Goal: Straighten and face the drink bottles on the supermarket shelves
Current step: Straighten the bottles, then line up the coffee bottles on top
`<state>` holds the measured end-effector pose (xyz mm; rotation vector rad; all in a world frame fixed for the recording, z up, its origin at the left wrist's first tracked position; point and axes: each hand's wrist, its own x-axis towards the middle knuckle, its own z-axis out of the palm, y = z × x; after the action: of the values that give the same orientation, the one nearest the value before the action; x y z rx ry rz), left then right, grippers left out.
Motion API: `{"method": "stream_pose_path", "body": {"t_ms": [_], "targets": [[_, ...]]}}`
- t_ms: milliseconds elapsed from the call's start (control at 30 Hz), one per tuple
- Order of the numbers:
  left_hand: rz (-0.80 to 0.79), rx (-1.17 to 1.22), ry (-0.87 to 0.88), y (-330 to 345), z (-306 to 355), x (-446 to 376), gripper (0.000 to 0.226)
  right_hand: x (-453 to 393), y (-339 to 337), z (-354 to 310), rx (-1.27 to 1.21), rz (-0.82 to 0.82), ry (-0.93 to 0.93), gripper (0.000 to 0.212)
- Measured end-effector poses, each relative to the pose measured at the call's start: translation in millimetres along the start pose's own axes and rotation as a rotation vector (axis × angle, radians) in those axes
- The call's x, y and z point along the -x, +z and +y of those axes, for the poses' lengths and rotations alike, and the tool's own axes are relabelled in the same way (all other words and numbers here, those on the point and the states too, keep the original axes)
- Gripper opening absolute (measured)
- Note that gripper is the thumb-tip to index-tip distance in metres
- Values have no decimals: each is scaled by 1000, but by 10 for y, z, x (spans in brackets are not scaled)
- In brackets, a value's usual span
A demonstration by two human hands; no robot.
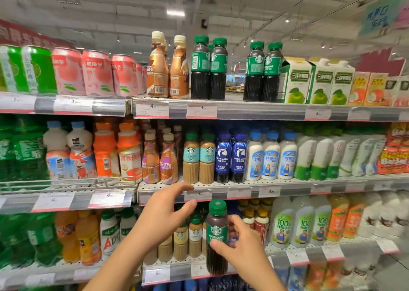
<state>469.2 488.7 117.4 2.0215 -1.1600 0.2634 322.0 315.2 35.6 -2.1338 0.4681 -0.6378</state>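
Status: work in progress. The right hand (pixel 241 244) grips a dark Americano bottle (pixel 217 237) with a green cap, held out in front of the lower shelf edge (pixel 199 268), label toward the aisle; the left hand (pixel 164 211) is open and empty, fingers spread, near the middle shelf lip (pixel 221 190).

On the top shelf (pixel 243 109), four matching green-capped bottles (pixel 236 69) stand in two pairs with a gap between them; the leftmost shows its back label, so it is judged not yet faced. Beside them, the two tan coffee bottles (pixel 168 69) show barcodes outward; these also remain to be turned.

On the middle shelf, the flat white bottles (pixel 199 158) and blue coffee bottles (pixel 231 158) stand upright, labels forward; this run appears done.

The held bottle probably belongs in the top-shelf gap; placement is outstanding.
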Motion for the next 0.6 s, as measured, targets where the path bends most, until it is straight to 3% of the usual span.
{"method": "stream_pose_path", "body": {"t_ms": [167,333,600], "targets": [[63,-130,168,-57,181,-298,56,-178,-314,-185,37,77,-53,46],[159,-423,297,-225,521,-940,70,-561,-867,-741,56,198,-175,43],[145,-576,236,-173,762,-1593,74,-1446,-1780,-1696,59,536,-356,36]]}}
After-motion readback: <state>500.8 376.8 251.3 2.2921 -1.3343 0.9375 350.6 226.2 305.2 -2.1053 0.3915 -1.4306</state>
